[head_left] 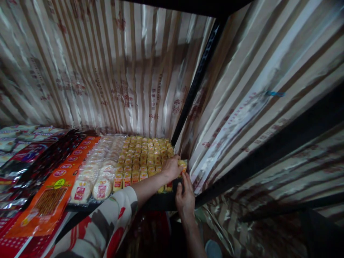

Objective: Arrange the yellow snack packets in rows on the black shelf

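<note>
My left hand (172, 168) reaches over the right end of a block of small yellow snack packets (135, 156) set out in tight rows. Its fingers are closed on one yellow snack packet (183, 165) at the shelf corner; the fingertips are partly hidden. Just below that packet is my right hand (186, 199), fingers stretched upward and thumb apart. Its fingertips come up to the packet's lower end, and I cannot tell whether they press on it. Front packets of the block stand upright with red and orange labels.
Left of the yellow packets lie rows of round white wrapped crackers (102, 188), then orange snack bags (51, 199) and dark shiny bags (34, 161). A black post (197, 82) rises at the shelf's back corner. Striped sheeting (134, 71) hangs behind and to the right.
</note>
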{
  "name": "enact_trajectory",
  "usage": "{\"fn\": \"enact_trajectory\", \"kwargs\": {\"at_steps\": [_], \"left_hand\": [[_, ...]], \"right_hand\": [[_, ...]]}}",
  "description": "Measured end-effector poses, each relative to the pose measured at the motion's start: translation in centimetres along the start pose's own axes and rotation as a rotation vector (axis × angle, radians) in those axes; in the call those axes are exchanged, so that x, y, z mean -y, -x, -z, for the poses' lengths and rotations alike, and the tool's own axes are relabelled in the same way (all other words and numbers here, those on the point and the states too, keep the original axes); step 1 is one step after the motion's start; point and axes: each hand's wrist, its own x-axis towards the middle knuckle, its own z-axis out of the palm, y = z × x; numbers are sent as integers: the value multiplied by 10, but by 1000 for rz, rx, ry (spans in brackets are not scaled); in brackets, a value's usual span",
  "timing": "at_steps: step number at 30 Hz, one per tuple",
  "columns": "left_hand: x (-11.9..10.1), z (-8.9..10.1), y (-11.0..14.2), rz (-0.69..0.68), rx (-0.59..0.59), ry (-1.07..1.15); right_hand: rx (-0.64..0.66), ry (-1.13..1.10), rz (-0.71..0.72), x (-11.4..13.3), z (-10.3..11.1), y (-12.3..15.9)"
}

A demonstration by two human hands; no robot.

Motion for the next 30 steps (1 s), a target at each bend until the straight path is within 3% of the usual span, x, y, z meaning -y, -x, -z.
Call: {"fn": "enact_trajectory", "kwargs": {"at_steps": [7,16,23,27,30], "left_hand": [[13,-10,-6,-34,55,-204],[26,-21,-9,-60,-65,-343],[29,-24,-8,-54,-142,-352],[31,-21,-7,-53,-86,-356],[30,-18,-8,-45,-68,-338]], "right_hand": [[45,-6,-19,-26,-28,10],[91,-100,-93,-31,-45,2],[96,-185,-171,-24,-46,-1],[74,-234,-315,-12,-38,-10],[133,-294,-422,-6,-36,-22]]}}
